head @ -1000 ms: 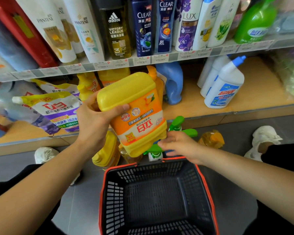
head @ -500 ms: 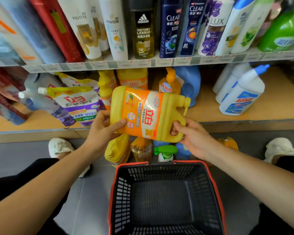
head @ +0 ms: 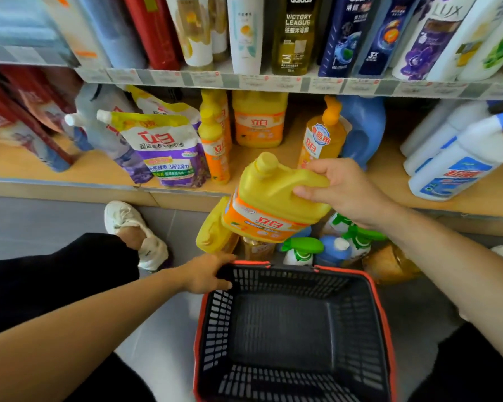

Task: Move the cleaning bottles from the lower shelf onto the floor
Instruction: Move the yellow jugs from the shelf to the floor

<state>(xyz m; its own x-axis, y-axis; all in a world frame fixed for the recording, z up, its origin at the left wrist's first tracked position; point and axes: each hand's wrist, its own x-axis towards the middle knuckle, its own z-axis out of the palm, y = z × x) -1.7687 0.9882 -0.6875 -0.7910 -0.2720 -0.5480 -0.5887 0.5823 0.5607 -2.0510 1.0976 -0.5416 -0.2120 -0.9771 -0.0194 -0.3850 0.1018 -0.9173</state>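
Note:
My right hand [head: 343, 190] grips the handle of a big yellow detergent jug [head: 270, 204] with an orange label, held upright just above the bottles on the floor in front of the lower shelf [head: 273, 158]. My left hand [head: 206, 272] grips the far left corner of the black basket [head: 288, 338]. On the floor stand another yellow jug [head: 212, 230], two green-trigger spray bottles [head: 301, 249], a blue bottle [head: 331, 250] and an amber bottle [head: 389, 264]. The lower shelf holds yellow bottles [head: 259, 120], a pump bottle [head: 323, 134], a blue jug [head: 363, 129], refill pouches [head: 163, 149] and white bottles [head: 459, 163].
The upper shelf [head: 273, 82] carries shampoo bottles and overhangs the lower one. The black basket with its red rim sits on the grey floor between my knees. My white shoe [head: 134, 230] rests on the floor at the left.
The jug went from lying sideways in both hands to upright and lower, held by my right hand alone. My left hand let go and took hold of the basket's corner.

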